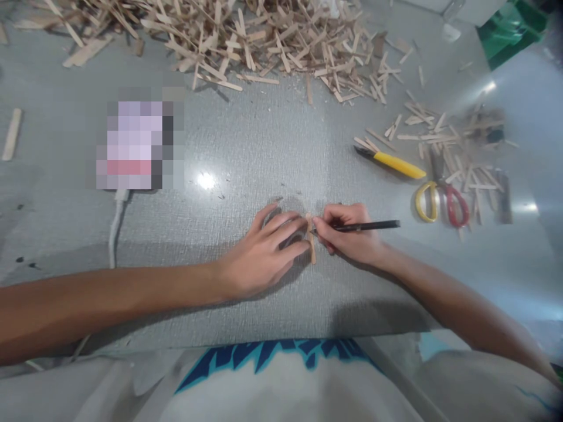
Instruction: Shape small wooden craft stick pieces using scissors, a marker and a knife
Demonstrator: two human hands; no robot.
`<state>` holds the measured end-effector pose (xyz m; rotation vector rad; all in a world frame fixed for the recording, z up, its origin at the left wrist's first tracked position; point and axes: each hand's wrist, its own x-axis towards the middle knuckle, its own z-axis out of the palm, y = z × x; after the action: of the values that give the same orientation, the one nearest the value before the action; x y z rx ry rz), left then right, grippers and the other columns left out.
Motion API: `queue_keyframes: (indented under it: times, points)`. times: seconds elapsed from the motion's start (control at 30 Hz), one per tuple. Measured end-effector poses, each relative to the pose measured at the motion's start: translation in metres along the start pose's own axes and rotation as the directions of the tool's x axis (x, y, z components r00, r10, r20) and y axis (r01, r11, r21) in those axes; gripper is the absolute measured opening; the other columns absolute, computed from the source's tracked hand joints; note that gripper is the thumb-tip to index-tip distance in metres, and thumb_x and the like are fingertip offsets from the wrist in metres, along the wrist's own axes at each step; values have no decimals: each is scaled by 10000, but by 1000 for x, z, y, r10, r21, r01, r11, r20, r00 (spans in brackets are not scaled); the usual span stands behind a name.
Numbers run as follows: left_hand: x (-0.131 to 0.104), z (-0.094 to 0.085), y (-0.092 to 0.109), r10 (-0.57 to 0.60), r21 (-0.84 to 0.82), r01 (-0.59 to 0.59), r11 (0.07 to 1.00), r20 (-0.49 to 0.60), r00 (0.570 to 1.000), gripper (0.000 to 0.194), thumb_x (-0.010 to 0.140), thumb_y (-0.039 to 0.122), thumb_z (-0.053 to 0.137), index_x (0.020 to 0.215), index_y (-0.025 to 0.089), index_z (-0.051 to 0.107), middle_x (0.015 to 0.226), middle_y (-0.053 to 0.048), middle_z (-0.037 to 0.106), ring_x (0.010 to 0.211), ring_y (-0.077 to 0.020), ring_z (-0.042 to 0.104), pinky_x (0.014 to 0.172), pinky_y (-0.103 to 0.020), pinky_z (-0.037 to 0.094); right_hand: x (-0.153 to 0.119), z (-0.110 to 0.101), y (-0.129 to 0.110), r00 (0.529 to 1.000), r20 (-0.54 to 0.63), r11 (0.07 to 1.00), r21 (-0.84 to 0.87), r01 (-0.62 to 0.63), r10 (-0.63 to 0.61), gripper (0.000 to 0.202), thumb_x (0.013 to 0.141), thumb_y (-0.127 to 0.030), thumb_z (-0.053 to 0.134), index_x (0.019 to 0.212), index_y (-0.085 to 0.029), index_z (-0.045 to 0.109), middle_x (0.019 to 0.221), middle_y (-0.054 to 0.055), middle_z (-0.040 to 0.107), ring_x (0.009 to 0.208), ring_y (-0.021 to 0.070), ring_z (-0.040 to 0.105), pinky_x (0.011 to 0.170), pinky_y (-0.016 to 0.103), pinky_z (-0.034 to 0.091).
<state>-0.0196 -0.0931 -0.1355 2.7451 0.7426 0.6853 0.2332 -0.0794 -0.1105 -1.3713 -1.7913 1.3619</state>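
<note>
Right hand around slender pen

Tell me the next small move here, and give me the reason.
Probably draw the black pen a short way across the wooden stick: the right hand holds its tip at the stick, and the left hand lies alongside, perhaps steadying it.

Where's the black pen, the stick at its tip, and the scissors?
Black pen [373, 225]: head view, on its barrel.
Stick [313, 253]: head view, on its lower part.
Scissors [441, 183]: head view, near the pivot.
</note>
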Motion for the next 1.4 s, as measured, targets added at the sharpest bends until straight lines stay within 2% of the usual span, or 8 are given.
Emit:
queue_keyframes:
  times: [0.1, 0.3, 0.4, 0.6, 0.87, 1.4]
  points:
    - [0, -1, -1, 17, -12, -17, 1000, 6, 1000, 246, 1058, 129, 571, 1227, 239, 711, 1421, -128, 705, 1454, -310, 588, 1298, -650, 412, 0, 0, 0, 1000, 6, 1000, -10, 4, -4, 535, 1061, -597, 678, 679, -257, 522, 508, -25, 615, 421, 136, 556, 441, 291, 421]
    - [0, -1, -3, 84, 20, -84, 996, 31, 996, 319, 1043, 131, 589, 1334, 216, 687, 1470, -172, 684, 1479, -355, 579, 1274, -692, 424, 1, 1, 1, 999, 0, 998, -35, 52, -52, 499, 1089, -489, 652, 678, -244, 511, 492, -36, 591, 411, 114, 540, 436, 262, 389]
    - [0, 1, -2, 107, 80, -109, 991, 31, 994, 314, 1031, 111, 599, 1321, 192, 689, 1465, -180, 692, 1466, -352, 594, 1276, -701, 426, 2, 1, 1, 996, -4, 996, -39, 85, -85, 498, 1091, -469, 652, 675, -238, 503, 489, -36, 585, 404, 107, 538, 432, 251, 386]
    - [3, 1, -2, 188, 197, -184, 963, 1, 982, 284, 1028, 82, 606, 1291, 137, 697, 1408, -232, 716, 1376, -366, 666, 1193, -698, 517, 2, 2, 1, 992, -10, 992, -22, 122, -122, 486, 1098, -408, 651, 674, -232, 492, 481, -46, 568, 393, 92, 512, 422, 233, 370]
    - [3, 4, -2, 189, 191, -182, 965, -18, 982, 280, 1031, 87, 604, 1294, 129, 692, 1418, -242, 717, 1372, -376, 675, 1176, -687, 538, -1, 1, 3, 992, -25, 993, -1, 120, -120, 477, 1069, -405, 708, 683, -235, 486, 501, -37, 595, 406, 107, 560, 423, 234, 393]
    - [2, 2, -2, 197, 196, -192, 962, -5, 980, 275, 1024, 67, 614, 1284, 114, 691, 1419, -255, 712, 1384, -380, 669, 1194, -691, 525, 2, 2, 2, 989, 1, 989, -7, 146, -146, 461, 1095, -340, 654, 683, -230, 480, 495, -49, 585, 401, 90, 543, 423, 213, 381]
